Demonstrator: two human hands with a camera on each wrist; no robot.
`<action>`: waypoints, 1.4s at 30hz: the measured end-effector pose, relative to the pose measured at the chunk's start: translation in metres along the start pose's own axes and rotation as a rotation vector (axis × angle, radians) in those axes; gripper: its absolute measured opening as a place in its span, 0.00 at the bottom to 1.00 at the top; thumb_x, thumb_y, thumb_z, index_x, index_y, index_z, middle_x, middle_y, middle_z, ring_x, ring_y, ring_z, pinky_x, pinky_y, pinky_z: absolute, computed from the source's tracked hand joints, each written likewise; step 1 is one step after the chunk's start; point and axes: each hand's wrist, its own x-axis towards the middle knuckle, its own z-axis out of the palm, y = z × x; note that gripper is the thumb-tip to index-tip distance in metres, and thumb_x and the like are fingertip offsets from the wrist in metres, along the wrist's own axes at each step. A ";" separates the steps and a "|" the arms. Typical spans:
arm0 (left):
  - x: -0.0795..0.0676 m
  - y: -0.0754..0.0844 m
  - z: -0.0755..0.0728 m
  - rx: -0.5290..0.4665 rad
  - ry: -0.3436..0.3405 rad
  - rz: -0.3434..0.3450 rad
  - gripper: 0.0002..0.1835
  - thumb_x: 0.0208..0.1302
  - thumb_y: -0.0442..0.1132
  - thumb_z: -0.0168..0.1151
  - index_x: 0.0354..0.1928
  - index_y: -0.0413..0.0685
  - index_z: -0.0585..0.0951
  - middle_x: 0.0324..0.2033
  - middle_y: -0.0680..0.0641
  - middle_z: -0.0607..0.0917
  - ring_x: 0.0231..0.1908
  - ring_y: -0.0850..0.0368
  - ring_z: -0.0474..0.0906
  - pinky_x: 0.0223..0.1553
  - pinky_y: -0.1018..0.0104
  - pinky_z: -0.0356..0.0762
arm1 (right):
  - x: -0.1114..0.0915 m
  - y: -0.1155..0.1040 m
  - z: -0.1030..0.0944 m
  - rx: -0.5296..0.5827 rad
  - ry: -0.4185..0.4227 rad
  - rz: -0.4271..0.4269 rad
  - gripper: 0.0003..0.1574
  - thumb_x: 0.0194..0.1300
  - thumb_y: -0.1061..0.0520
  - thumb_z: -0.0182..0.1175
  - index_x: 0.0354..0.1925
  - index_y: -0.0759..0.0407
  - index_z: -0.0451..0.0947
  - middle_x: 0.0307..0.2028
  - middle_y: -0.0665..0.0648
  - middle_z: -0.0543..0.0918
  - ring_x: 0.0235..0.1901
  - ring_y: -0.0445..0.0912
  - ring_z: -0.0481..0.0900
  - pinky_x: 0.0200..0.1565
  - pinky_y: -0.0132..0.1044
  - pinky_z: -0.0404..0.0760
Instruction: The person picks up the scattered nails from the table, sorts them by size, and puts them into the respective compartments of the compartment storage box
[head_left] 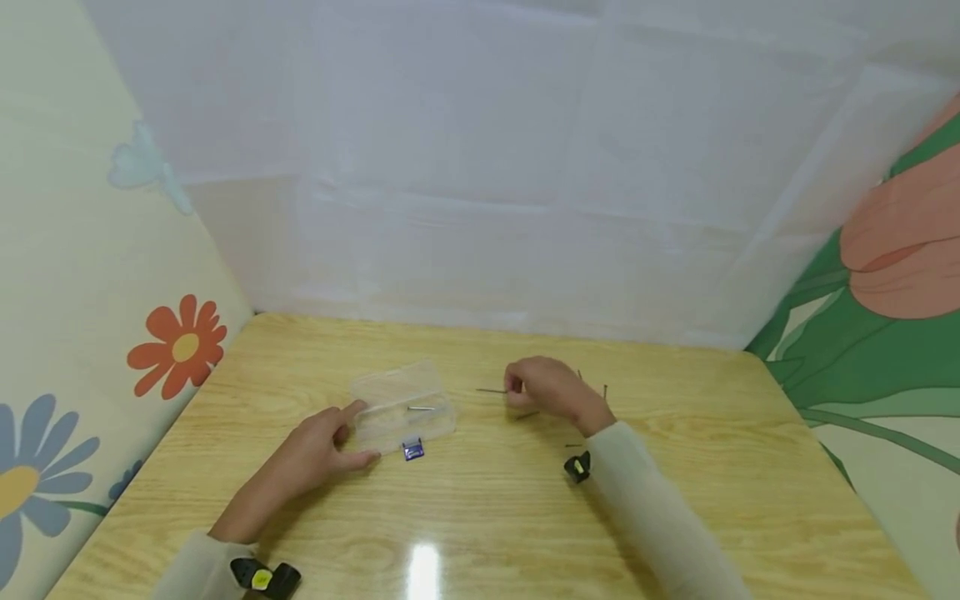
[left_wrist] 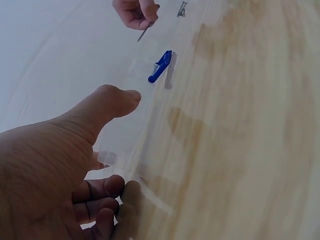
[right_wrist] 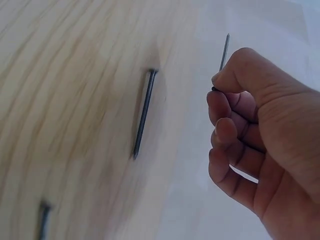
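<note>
My left hand [head_left: 318, 446] holds the left end of a clear plastic box [head_left: 442, 425], its thumb by the near corner and index finger at the far side. The box's clear lid [head_left: 397, 381] is tipped back. A blue clasp [head_left: 413, 449] sits on the near side, also visible as a blue latch [left_wrist: 162, 67] in the left wrist view. Inside lie silvery nails [head_left: 422, 408]. To the right of the box, my right hand [head_left: 551, 387] pinches a nail [right_wrist: 225, 52] by its head end between thumb and index finger, the point directed toward the box.
Several dark nails lie on the wooden table [head_left: 480, 517] around my right hand, among them a nail [right_wrist: 144, 115] close beside it and a nail [head_left: 573, 445] near the wrist camera. A white sheet [head_left: 480, 208] hangs behind the table, with flower-printed cloths at both sides.
</note>
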 end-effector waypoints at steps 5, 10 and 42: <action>0.001 0.000 0.001 0.002 0.007 0.006 0.43 0.56 0.51 0.79 0.67 0.31 0.74 0.24 0.51 0.67 0.26 0.57 0.62 0.28 0.62 0.62 | 0.009 -0.009 0.002 -0.017 -0.023 -0.017 0.06 0.71 0.60 0.61 0.35 0.49 0.80 0.32 0.43 0.80 0.30 0.39 0.75 0.36 0.37 0.77; 0.002 0.001 -0.001 -0.005 0.021 0.014 0.45 0.56 0.50 0.80 0.67 0.28 0.74 0.24 0.51 0.67 0.25 0.58 0.61 0.27 0.63 0.60 | 0.016 -0.016 0.003 -0.007 -0.040 -0.015 0.08 0.73 0.59 0.61 0.34 0.47 0.79 0.33 0.42 0.79 0.30 0.39 0.75 0.36 0.36 0.76; 0.003 0.000 0.001 -0.007 -0.004 -0.007 0.45 0.57 0.52 0.79 0.68 0.29 0.73 0.24 0.51 0.68 0.25 0.58 0.61 0.27 0.63 0.60 | 0.068 -0.068 0.020 -0.097 -0.104 -0.098 0.05 0.66 0.61 0.62 0.35 0.51 0.80 0.30 0.44 0.78 0.30 0.39 0.74 0.35 0.32 0.75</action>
